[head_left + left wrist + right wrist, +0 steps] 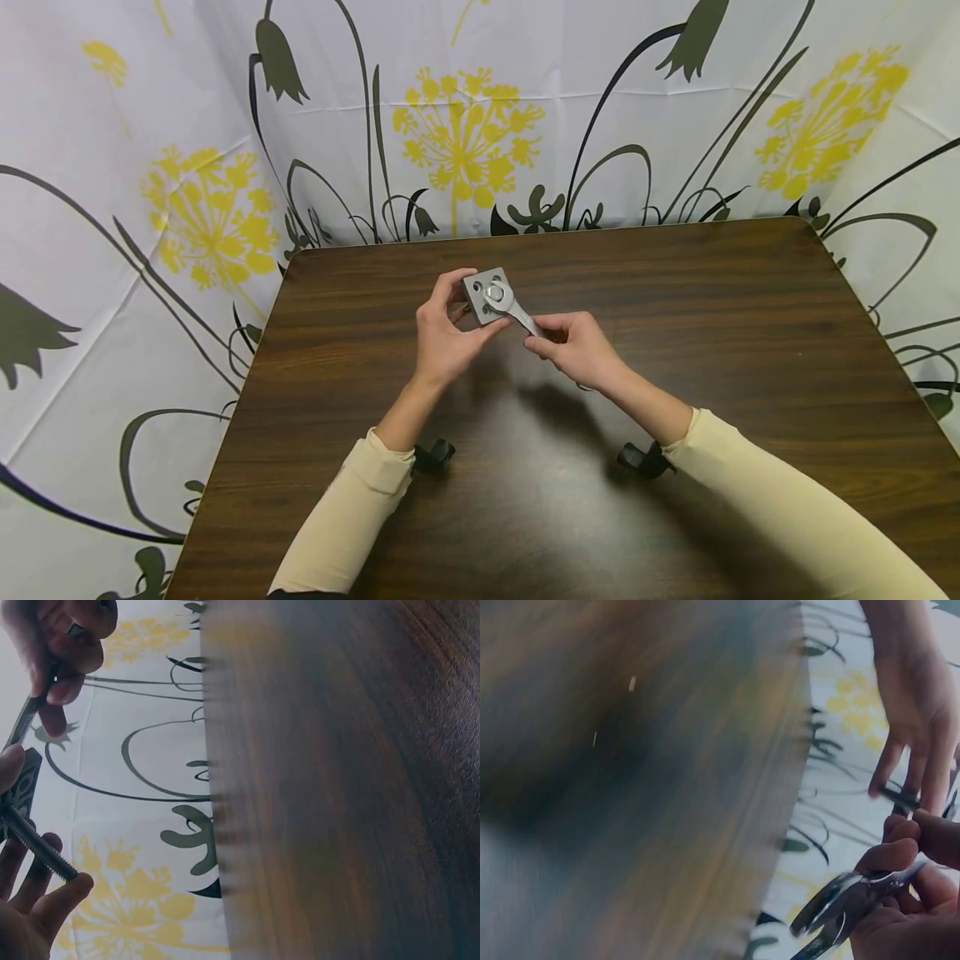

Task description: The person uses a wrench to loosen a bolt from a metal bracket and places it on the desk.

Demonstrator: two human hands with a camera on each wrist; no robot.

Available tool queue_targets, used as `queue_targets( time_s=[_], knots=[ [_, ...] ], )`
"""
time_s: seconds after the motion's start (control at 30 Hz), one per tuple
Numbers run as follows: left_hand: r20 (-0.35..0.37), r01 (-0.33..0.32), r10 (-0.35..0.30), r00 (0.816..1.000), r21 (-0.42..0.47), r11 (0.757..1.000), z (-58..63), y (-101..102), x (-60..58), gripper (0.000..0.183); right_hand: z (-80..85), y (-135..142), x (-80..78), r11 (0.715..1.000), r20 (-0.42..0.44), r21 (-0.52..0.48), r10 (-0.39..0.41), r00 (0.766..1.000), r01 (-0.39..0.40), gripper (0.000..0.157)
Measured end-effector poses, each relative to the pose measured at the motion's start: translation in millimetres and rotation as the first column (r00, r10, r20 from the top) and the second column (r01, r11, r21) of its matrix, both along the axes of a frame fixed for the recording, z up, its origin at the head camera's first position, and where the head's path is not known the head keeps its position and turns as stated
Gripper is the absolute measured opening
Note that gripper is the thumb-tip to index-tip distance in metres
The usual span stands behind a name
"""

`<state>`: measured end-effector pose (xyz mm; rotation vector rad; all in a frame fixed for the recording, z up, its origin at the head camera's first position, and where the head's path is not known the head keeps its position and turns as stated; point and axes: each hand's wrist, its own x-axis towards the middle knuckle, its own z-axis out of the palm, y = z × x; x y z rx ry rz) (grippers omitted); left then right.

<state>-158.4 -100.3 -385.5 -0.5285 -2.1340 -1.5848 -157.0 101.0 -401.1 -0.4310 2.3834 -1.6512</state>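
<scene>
Above the table, my left hand point(444, 337) grips a square grey metal block point(478, 297) with several holes, fingers and thumb at its edges. A bolt passes through the block; its hex head point(494, 292) faces up, and its long threaded shank point(43, 851) sticks out underneath, a left fingertip at its end. My right hand point(577, 348) holds a combination wrench point(523, 318) by the handle. The wrench's far end sits around the bolt head, and its open end point(832, 906) shows past my right hand in the right wrist view.
The brown wooden table point(337, 358) lies beneath both hands. A white curtain point(330, 133) with yellow and grey flowers hangs behind and at the sides. Dark curved pieces point(435, 457) show beside both forearms, near the sleeve cuffs.
</scene>
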Motion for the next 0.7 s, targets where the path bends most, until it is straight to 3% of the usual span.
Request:
queue_targets(
  time_s=[0.23, 0.43, 0.6, 0.7],
  knots=[
    [0.022, 0.06, -0.059, 0.998, -0.028, 0.998, 5.6, -2, 0.8, 0.067, 4.8, 19, -13.4, 0.966, -0.246, 0.256, 0.101, 0.964, -0.036, 0.039],
    [0.056, 0.102, -0.098, 0.994, -0.062, 0.993, 8.7, -3, 1.8, 0.068, 12.5, 35, -32.4, 0.904, -0.41, 0.426, 0.229, 0.883, -0.037, 0.038],
    [0.066, 0.122, -0.118, 0.991, -0.063, 0.991, 9.6, -2, 1.5, 0.068, 24.1, 41, -52.1, 0.884, -0.491, 0.464, 0.314, 0.813, -0.062, 0.03],
    [0.069, 0.14, -0.136, 0.988, -0.059, 0.988, 10.0, -2, 1.2, 0.068, 31.4, 43, -62.2, 0.857, -0.524, 0.511, 0.368, 0.768, -0.062, 0.029]
  ],
)
